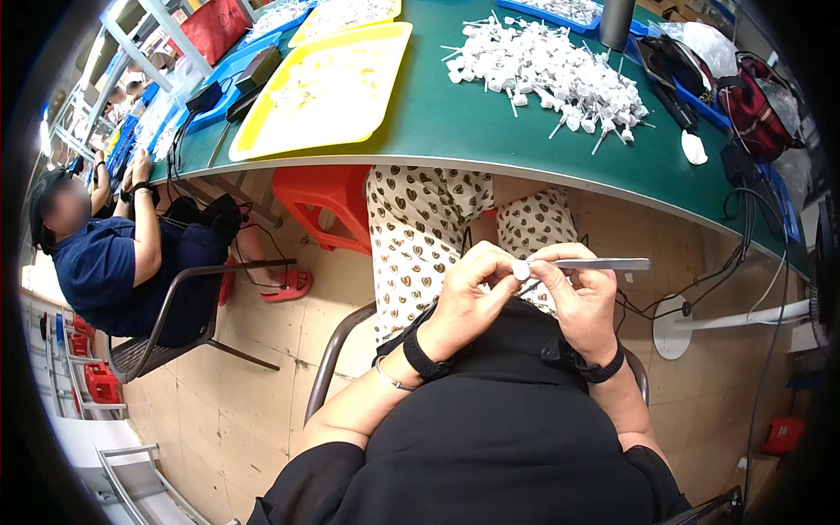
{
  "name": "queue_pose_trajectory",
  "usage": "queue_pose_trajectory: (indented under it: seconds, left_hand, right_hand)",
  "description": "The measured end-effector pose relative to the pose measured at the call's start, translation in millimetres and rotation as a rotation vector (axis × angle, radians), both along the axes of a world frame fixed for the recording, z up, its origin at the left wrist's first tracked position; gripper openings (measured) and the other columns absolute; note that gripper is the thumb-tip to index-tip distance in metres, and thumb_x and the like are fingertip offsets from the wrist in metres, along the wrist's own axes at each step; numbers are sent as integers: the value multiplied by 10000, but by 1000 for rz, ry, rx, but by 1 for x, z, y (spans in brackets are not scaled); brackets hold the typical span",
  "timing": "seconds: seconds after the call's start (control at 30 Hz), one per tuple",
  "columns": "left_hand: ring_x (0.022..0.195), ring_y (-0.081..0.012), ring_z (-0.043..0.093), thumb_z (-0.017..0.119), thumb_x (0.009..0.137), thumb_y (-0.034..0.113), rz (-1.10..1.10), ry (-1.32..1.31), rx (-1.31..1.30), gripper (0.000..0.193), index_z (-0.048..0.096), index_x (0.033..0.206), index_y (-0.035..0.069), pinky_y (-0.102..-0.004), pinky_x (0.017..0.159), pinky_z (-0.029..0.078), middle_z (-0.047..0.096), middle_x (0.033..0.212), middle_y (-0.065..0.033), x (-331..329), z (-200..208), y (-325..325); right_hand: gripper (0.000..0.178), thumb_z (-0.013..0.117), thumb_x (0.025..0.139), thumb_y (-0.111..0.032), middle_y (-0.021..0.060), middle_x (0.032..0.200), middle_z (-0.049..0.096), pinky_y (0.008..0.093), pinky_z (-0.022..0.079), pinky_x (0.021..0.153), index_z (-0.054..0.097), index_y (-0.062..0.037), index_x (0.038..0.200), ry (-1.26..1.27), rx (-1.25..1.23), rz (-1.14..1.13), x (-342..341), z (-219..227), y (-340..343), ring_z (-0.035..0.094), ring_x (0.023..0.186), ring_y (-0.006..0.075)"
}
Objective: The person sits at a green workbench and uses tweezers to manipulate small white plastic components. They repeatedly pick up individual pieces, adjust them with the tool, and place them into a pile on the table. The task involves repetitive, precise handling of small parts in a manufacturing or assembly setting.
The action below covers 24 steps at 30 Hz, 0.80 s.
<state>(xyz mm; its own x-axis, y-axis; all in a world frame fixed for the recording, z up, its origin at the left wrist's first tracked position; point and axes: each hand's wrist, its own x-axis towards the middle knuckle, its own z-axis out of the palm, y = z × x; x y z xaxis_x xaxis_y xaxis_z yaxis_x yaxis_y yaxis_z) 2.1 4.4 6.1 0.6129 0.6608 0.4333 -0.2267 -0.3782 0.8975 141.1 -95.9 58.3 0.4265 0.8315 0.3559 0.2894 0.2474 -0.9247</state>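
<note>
Above my lap, my left hand point(477, 293) pinches a small round white part point(521, 269) between thumb and fingers. My right hand point(579, 302) meets it from the other side, its thumb and fingertips touching the same part. Lying across the right fingers is a pair of slim silver tweezers point(612, 263), its blunt end pointing right; the tips are hidden in the hand. Beyond my hands, on the green table point(472, 131), spreads a heap of small white parts point(547, 74) with thin stems.
A yellow tray point(389, 87) with small pieces sits left of the heap. Under the table stands a red stool point(328, 197). Cables point(744, 210) hang at the right, near a white stand base point(672, 328). A co-worker point(114, 245) sits at the left.
</note>
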Motion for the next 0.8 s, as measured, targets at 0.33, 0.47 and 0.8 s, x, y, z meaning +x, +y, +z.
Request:
queue_pose_trajectory:
  seconds: [0.33,0.47,0.8]
  left_hand:
    - [768,-117,671,725,885,-65,-10,-20,-22,138,701,994,15,-247,656,542,648,948,-58,1,-2,0]
    - [760,-115,663,734,882,-57,1,-14,-9,136,703,992,18,-248,649,537,650,945,-56,1,-4,0]
    - [730,-109,646,742,883,-43,4,-11,-6,122,703,981,19,-249,632,525,646,919,-51,1,-4,0]
  right_hand:
    - [53,717,938,17,88,891,729,256,569,681,717,49,980,73,14,-9,-2,-3,0,717,774,145]
    - [50,724,933,14,82,886,728,255,568,668,722,42,974,43,1,-16,-2,-3,0,715,766,139]
    - [38,732,928,5,77,874,728,258,562,652,727,35,950,10,30,-32,-3,-5,1,712,748,137]
